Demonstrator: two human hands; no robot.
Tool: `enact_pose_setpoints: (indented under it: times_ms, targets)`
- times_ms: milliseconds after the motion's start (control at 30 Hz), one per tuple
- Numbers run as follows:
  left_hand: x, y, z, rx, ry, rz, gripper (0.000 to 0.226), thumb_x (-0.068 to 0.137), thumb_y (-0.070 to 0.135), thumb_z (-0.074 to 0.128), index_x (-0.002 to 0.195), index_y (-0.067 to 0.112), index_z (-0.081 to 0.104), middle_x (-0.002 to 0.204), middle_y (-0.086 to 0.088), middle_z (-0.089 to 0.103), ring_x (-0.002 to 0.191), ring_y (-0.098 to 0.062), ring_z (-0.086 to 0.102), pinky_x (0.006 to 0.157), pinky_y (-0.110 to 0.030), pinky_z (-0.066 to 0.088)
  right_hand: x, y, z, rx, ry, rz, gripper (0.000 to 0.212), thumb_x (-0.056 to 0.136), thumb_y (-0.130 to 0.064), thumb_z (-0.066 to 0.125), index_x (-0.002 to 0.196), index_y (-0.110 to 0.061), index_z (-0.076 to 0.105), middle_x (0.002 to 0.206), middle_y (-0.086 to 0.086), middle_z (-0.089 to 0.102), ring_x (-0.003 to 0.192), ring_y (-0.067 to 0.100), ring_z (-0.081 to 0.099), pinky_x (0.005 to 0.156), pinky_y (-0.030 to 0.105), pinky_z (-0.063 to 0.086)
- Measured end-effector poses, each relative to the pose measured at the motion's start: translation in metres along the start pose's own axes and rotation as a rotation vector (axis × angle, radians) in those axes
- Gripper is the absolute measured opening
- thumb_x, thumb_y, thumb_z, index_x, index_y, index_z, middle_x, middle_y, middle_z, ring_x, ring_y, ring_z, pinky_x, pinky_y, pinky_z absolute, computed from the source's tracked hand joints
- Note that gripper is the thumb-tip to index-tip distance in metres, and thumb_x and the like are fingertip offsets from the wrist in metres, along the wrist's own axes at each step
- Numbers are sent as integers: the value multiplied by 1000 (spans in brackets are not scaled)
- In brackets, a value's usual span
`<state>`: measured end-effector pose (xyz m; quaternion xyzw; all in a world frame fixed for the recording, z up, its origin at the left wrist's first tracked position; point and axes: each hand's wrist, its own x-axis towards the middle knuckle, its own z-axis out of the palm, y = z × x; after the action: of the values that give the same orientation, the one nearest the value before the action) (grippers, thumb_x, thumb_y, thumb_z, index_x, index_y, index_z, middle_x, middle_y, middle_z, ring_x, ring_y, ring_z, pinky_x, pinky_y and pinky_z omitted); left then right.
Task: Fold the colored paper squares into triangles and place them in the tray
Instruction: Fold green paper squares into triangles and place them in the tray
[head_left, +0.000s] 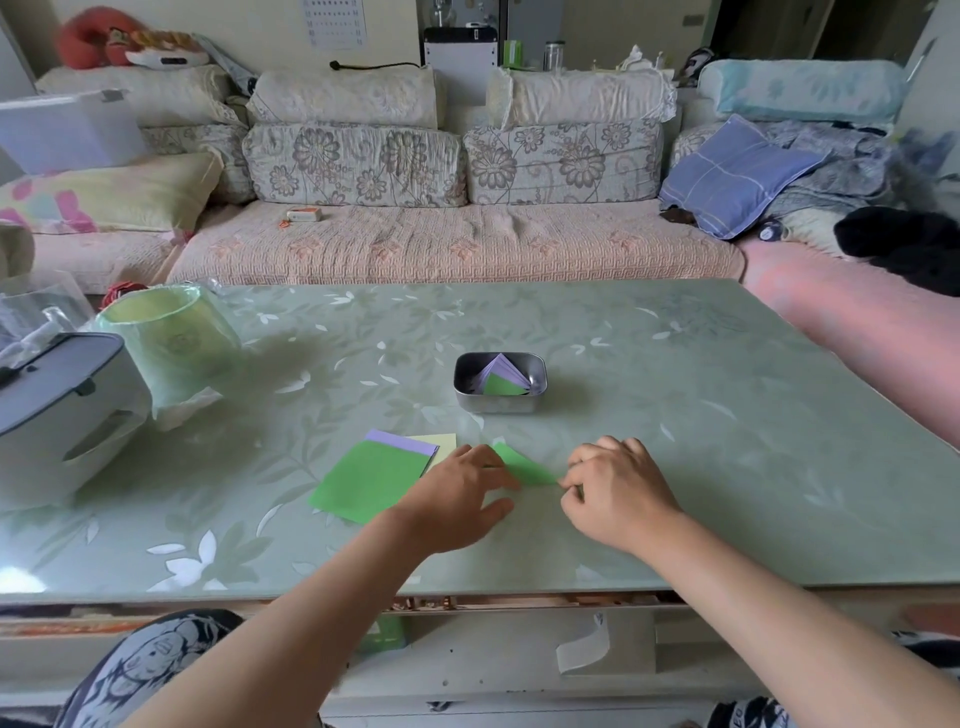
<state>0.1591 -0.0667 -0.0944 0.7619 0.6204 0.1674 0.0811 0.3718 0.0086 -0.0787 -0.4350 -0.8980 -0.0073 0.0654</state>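
Pinching the green paper (524, 465) at one tip, right fingers (575, 487) curl; straight left fingers (485, 462) press the other.

Bare forearms (291, 623), dark printed garment (150, 660) (cartoon pattern)

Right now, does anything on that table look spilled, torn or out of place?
Nothing is spilled or torn. The only untidy bit is the paper stack: a purple sheet and a yellow sheet poke out askew beneath its green top. The folded triangles sit inside the tray.
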Motion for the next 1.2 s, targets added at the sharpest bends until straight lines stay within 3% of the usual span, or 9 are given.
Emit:
enact_pose_setpoints:
  times_ms: [167,267,467,567,700,867,967,1100,1200]
  targets:
    - [9,-9,-2,-69,1,-17,39,90,29,67,129,24,65,130,3,60,116,-21,48,103,-29,37,9,1,9,-61,85,-16,38,75,-35,39,73,-24,76,82,-5,68,80,22,59,79,35,36]
    - [16,-14,-4,-53,27,-14,44,87,31,72,130,26,64,127,5,64,111,-21,50,100,-30,39,17,-1,11,6,154,-23,35,74,-36,38,68,-26,71,73,-7,66,71,21,61,75,35,37]
    - [24,-24,-6,-63,50,36,37,87,35,71,124,29,67,112,6,68,101,-20,53,90,-31,45,33,-8,11,204,51,-115,43,76,-54,47,108,-34,66,103,-13,66,99,19,60,86,35,43]
    - [28,-29,-8,-13,39,78,30,91,43,58,113,27,70,98,6,70,91,-20,55,81,-34,48,40,-8,15,241,26,-157,48,73,-59,52,110,-32,68,102,-12,64,100,20,59,86,34,46]
    - [32,-30,-7,47,101,105,45,93,47,34,96,20,70,77,3,66,77,-22,55,68,-38,49,50,-5,14,253,13,-176,32,83,-43,71,112,-30,70,105,-9,64,101,19,58,89,34,45]
    - [31,-29,-12,69,256,98,22,89,39,53,92,27,70,67,6,62,65,-18,58,55,-28,47,60,-6,14,386,93,-192,11,88,-30,69,95,-28,78,93,-11,69,86,19,64,81,39,50]
    - [31,-27,-19,26,303,59,14,83,39,65,92,30,72,71,9,66,70,-14,61,57,-26,49,63,-5,9,482,96,-157,7,88,-28,73,91,-29,79,89,-15,70,82,11,64,81,35,50]
    - [31,-25,-28,-85,296,-50,18,85,42,57,89,33,72,78,12,70,75,-10,62,65,-33,53,62,-7,1,575,160,-175,5,84,-24,76,85,-28,78,84,-19,70,81,3,64,79,30,50]
    - [28,-21,-36,-126,276,-68,19,84,43,57,88,33,72,79,14,70,75,-7,64,67,-31,53,58,-13,-8,647,200,-178,9,81,-17,78,85,-25,77,80,-22,69,77,-2,62,73,10,43]
